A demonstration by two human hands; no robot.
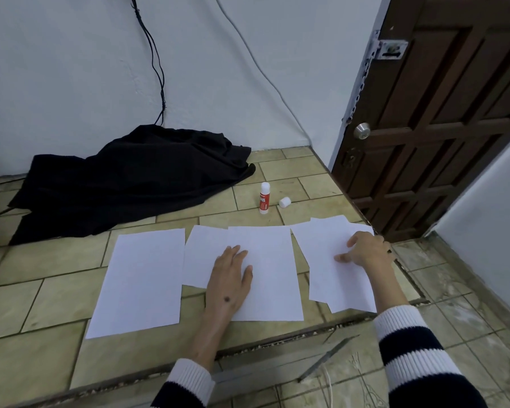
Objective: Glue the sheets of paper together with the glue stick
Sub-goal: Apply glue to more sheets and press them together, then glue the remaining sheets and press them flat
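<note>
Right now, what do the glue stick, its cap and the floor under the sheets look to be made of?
Glue stick: seemingly smooth plastic, white tube with a red printed label, standing upright with the cap off. Cap: the same plain white plastic by its look, lying beside it. Floor: yellowish glazed-looking tiles with dark grout lines, probably ceramic. Sheets: thin matte white paper, lying flat.

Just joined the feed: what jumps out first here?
White paper sheets spread in a row on the tiled floor, the left hand flat on the middle ones and the right hand on the right-hand pile. Behind them stands an uncapped glue stick, its cap beside it; a black cloth lies against the wall.
</note>
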